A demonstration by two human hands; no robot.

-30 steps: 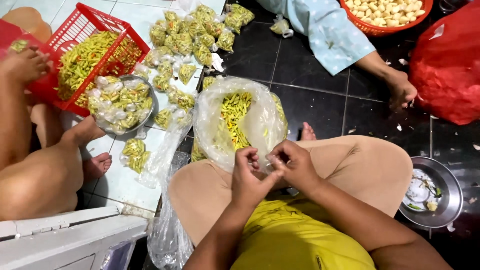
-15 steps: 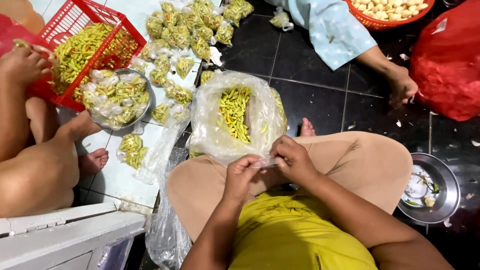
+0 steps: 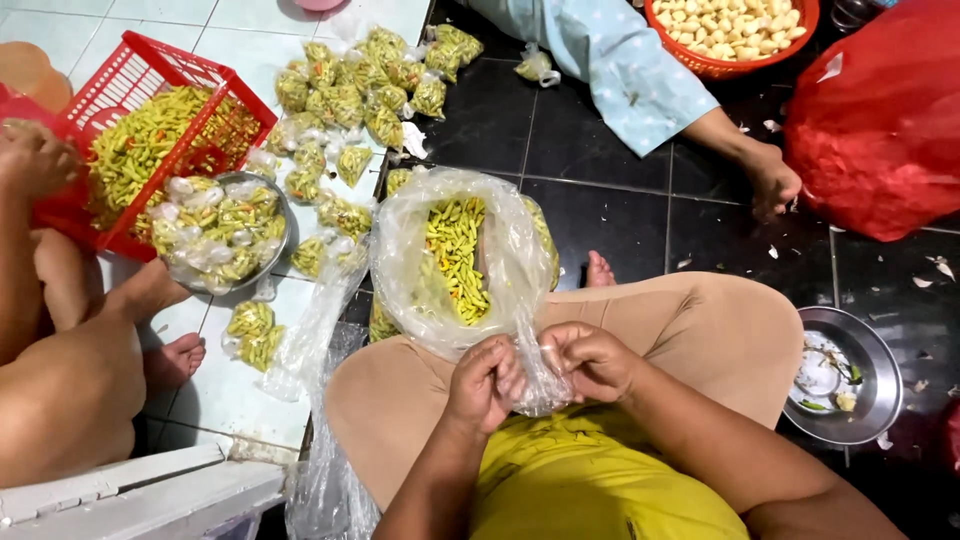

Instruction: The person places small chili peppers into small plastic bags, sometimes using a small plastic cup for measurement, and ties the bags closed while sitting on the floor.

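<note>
Presently, both hands pinch the gathered neck of the clear bag of yellow chillies [image 3: 462,262], left hand [image 3: 484,381] and right hand [image 3: 592,359] fingers pressed together, the bag's bulk lying directly ahead on the lap.

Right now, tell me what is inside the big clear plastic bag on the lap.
The big clear plastic bag holds a heap of small yellow-green chillies. The left hand and right hand pinch its gathered neck, hiding what lies there and underneath.
</note>
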